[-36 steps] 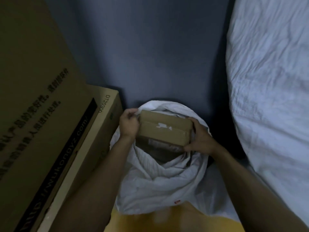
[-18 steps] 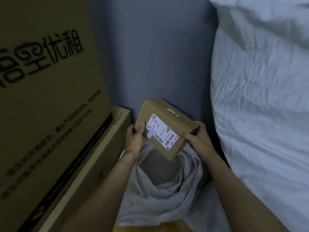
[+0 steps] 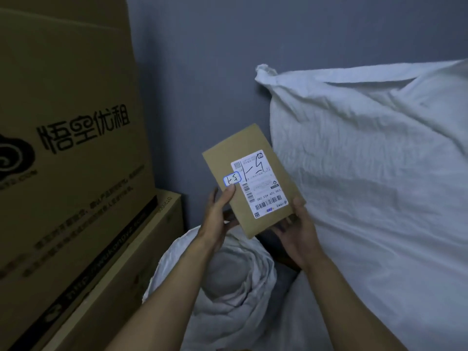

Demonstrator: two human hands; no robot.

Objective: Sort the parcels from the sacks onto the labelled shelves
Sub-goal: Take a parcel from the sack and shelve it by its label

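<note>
I have the parcel (image 3: 250, 181) held up above the open sack (image 3: 228, 279), its labelled face tipped toward the head camera. I judge this to be the reading step, since the shelf code must be known before anything is carried.

The left hand (image 3: 217, 216) grips the parcel's left edge. Its thumb lies flat on the face just below the small handwritten sticker (image 3: 232, 179), leaving it uncovered. The right hand (image 3: 296, 229) cups the lower right corner, thumb hooked over the edge and fingers underneath, apparently taking the weight. It too sits clear of the printed shipping label (image 3: 260, 183). Neither hand is free.

The sticker seems to read 1-5, and the same mark is scrawled large on the label, though I would not swear to the digits in this dim light.

Right of the open sack a full white sack (image 3: 367, 173) lies bulging, and left of it stand stacked cartons (image 3: 65, 122). No shelves show from here, so I expect the next move is a turn away from the sack.
</note>
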